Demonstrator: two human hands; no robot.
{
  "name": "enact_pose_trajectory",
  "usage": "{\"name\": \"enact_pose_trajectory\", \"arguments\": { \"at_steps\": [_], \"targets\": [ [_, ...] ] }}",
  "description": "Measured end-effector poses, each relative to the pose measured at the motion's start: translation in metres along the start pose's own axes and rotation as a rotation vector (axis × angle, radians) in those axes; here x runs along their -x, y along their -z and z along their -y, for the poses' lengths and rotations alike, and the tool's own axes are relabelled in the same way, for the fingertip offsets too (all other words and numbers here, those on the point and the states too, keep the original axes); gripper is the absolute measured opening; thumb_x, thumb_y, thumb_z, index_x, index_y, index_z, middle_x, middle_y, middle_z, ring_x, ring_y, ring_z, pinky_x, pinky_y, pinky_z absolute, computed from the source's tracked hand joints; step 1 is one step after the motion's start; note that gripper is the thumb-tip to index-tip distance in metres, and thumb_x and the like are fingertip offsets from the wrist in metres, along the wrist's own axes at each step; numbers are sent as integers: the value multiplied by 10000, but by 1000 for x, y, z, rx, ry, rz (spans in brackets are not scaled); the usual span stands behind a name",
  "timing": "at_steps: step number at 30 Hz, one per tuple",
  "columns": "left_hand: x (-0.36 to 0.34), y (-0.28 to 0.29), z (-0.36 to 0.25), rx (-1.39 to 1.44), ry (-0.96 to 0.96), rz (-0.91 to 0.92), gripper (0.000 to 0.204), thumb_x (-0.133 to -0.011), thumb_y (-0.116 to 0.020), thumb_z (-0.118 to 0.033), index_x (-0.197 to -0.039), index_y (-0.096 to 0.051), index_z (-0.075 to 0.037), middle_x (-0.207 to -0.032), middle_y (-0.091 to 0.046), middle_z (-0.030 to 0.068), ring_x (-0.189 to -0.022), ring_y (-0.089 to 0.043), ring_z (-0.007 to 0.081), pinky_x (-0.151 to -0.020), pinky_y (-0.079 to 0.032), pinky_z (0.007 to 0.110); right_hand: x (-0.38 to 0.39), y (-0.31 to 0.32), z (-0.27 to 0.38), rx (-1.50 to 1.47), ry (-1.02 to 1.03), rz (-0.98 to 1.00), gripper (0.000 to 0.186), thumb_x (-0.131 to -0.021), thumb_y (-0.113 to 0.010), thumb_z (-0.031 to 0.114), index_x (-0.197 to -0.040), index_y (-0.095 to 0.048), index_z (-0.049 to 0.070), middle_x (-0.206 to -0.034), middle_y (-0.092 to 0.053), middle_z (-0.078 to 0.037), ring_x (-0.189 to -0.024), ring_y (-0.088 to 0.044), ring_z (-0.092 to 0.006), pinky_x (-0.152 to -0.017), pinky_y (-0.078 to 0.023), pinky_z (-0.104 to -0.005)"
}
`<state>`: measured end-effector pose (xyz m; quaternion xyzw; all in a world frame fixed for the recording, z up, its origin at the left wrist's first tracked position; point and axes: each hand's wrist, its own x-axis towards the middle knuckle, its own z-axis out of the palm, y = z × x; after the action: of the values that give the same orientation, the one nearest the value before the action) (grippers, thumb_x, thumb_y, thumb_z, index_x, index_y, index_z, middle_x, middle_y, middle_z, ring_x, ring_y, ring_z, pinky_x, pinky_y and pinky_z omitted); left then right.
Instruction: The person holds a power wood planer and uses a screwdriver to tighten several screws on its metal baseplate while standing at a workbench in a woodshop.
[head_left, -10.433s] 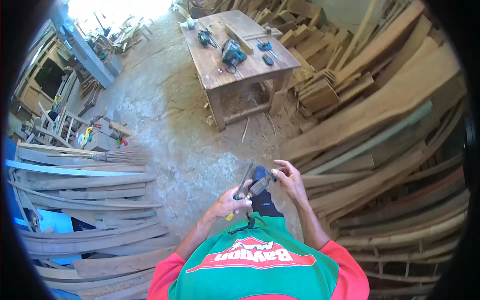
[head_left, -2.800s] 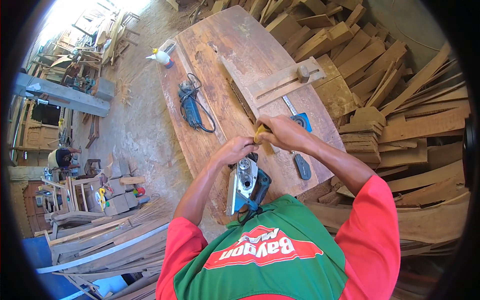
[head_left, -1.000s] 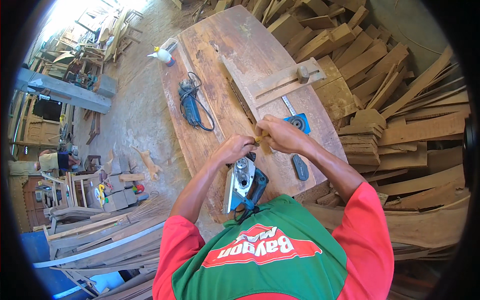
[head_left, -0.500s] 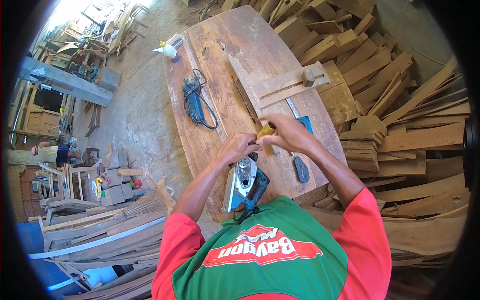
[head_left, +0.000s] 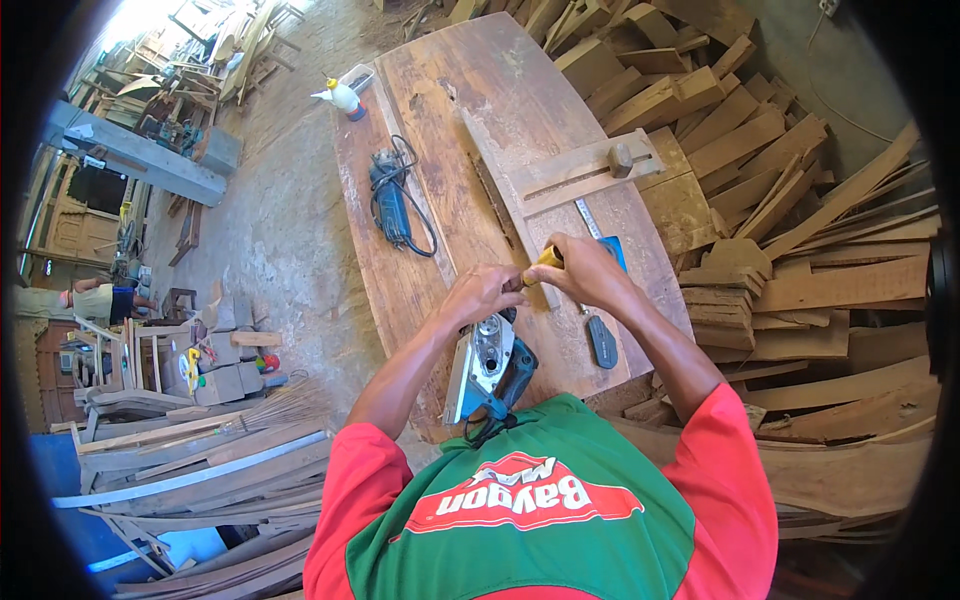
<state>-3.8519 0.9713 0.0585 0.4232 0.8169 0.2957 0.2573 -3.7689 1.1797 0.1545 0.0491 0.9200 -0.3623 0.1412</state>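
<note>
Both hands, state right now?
Left hand: fingers curled beside the yellow cylindrical handle; whether it grips anything can't be told.
Right hand: closed, holding that handle.

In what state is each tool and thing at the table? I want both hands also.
Left hand: fingers bent; what they grip is hidden
Right hand: closed on yellow handle
Yellow handle: held aslant
Silver-and-blue power tool: lying on table, partly hidden
Blue cylindrical power tool: lying, cord looped beside it
Tape measure: blade partly out
Slotted wooden piece: lying, knob in slot
Bottle: yellow top on
Dark flat object: lying
</note>
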Motion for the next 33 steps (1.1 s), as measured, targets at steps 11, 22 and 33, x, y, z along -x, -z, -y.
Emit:
{"name": "enact_pose_trajectory", "arguments": {
  "at_steps": [11, 22, 33],
  "targets": [
    [24, -14, 35, -149, 260, -35, 218, -801, -632, -196, -705, -679, -6, -734, -670, 221, -697, -675, 396, -682, -541, 494, 7, -37, -41, -225, 359, -144, 249, -719, -521, -89, -911, -600, 49, -947, -566, -156, -946, -588, -338, -817, -468, -403],
    [13, -11, 51, -226, 47, 142, 169, -811, -649, -216, -851, -764, -99, -820, -708, 142, -779, -690, 336, -712, -544, 443, 11, -39, -49, -289, 456, -173, 247, -701, -500, -122, -871, -594, 31, -935, -585, -140, -903, -594, -326, -779, -472, -392],
    [-27, -21, 58, -633, -64, 394, 251, -767, -682, -325, -746, -731, -80, -786, -707, 132, -750, -688, 341, -709, -554, 439, 62, -24, -78, -417, 281, -347, 230, -713, -505, -131, -873, -574, 19, -940, -562, -129, -913, -591, -276, -815, -475, -353]
  ]
}}
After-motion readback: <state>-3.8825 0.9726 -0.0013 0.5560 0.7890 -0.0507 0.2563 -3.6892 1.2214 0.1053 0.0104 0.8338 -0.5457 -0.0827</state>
